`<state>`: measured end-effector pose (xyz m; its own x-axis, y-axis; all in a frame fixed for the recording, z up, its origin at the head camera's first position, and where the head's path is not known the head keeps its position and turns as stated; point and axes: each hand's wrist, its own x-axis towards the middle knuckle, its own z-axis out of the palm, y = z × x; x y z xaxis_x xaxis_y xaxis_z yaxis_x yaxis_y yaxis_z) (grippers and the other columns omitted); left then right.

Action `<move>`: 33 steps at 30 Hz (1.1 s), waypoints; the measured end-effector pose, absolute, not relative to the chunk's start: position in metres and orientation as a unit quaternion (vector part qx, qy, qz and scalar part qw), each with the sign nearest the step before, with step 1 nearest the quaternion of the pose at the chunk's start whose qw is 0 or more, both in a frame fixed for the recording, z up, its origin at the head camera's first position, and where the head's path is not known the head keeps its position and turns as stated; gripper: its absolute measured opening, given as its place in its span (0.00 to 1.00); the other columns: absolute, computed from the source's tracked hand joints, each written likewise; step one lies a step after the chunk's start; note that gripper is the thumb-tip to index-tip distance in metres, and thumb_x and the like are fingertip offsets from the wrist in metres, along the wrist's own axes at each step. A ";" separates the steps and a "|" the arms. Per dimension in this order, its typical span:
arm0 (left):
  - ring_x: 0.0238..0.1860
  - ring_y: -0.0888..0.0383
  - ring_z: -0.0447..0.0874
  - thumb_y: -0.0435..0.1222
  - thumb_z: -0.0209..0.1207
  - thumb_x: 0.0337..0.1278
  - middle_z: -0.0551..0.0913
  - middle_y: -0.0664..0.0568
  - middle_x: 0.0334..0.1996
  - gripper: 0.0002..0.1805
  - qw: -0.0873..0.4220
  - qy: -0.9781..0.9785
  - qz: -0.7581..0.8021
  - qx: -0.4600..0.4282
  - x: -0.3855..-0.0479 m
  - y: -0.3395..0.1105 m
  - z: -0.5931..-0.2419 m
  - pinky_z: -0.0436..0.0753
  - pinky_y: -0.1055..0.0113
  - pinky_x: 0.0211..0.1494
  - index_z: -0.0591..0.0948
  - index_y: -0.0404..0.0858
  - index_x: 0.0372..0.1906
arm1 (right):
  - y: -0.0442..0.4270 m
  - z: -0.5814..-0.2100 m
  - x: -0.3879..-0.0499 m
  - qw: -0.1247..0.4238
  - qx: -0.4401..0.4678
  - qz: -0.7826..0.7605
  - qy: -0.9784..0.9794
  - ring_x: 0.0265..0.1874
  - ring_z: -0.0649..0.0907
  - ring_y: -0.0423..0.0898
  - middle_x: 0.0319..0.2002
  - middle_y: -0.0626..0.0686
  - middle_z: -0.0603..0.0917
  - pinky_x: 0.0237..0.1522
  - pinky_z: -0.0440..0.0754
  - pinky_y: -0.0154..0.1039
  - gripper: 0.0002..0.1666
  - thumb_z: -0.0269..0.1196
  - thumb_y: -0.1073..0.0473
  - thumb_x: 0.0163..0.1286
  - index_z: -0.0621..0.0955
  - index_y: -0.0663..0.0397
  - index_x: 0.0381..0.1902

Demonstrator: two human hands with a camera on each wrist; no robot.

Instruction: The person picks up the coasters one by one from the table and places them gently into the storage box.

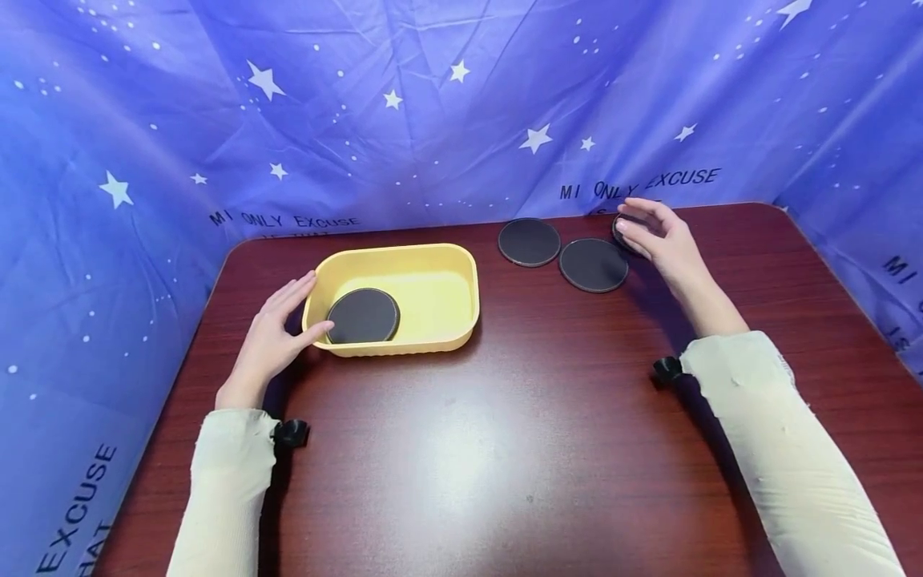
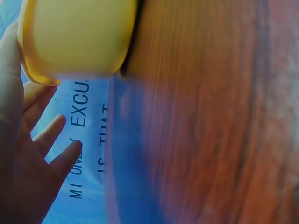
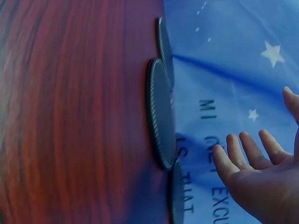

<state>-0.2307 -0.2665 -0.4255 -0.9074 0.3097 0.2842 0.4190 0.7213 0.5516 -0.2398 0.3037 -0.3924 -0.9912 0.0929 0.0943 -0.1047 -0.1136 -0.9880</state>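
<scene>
A yellow rectangular container (image 1: 392, 350) stands at the left of the table, with a round black coaster (image 1: 364, 316) lying inside its left part. At its left end, my left hand (image 1: 270, 336) touches the rim with spread, fairly straight fingers and thumb. My right hand (image 1: 667, 244) hovers at the back right, above a black coaster (image 1: 626, 236) that it partly hides. In the right wrist view the fingers (image 3: 252, 156) are apart from the coasters, holding nothing. Two more coasters, one farther back (image 1: 530, 242) and one nearer (image 1: 594, 265), lie between container and right hand. Their edges look stitched.
The dark reddish wooden table (image 1: 562, 441) has a bright light reflection near its middle. A blue curtain (image 1: 433, 152) with white stars and lettering hangs right behind its back edge and along the sides. Small black devices sit at both wrists.
</scene>
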 end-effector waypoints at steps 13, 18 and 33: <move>0.74 0.34 0.60 0.42 0.71 0.52 0.69 0.46 0.73 0.41 0.087 -0.915 -0.339 -0.199 -0.232 -0.264 -0.426 0.58 0.39 0.77 0.70 0.41 0.72 | 0.324 -0.412 -0.244 0.020 -0.027 0.746 -0.665 0.48 0.83 0.29 0.54 0.43 0.80 0.49 0.83 0.23 0.34 0.63 0.64 0.70 0.65 0.62 0.70; 0.74 0.34 0.61 0.41 0.72 0.52 0.69 0.46 0.73 0.41 0.088 -0.915 -0.340 -0.197 -0.231 -0.265 -0.426 0.58 0.40 0.77 0.70 0.41 0.72 | 0.326 -0.416 -0.247 -0.009 -0.035 0.731 -0.681 0.48 0.82 0.28 0.58 0.45 0.77 0.50 0.82 0.23 0.36 0.64 0.63 0.70 0.65 0.60 0.72; 0.75 0.34 0.60 0.37 0.72 0.50 0.70 0.45 0.73 0.40 0.086 -0.915 -0.344 -0.194 -0.229 -0.263 -0.423 0.58 0.39 0.76 0.71 0.41 0.71 | 0.332 -0.421 -0.250 -0.093 -0.042 0.639 -0.763 0.65 0.75 0.33 0.71 0.53 0.69 0.52 0.75 0.16 0.41 0.64 0.58 0.71 0.60 0.59 0.76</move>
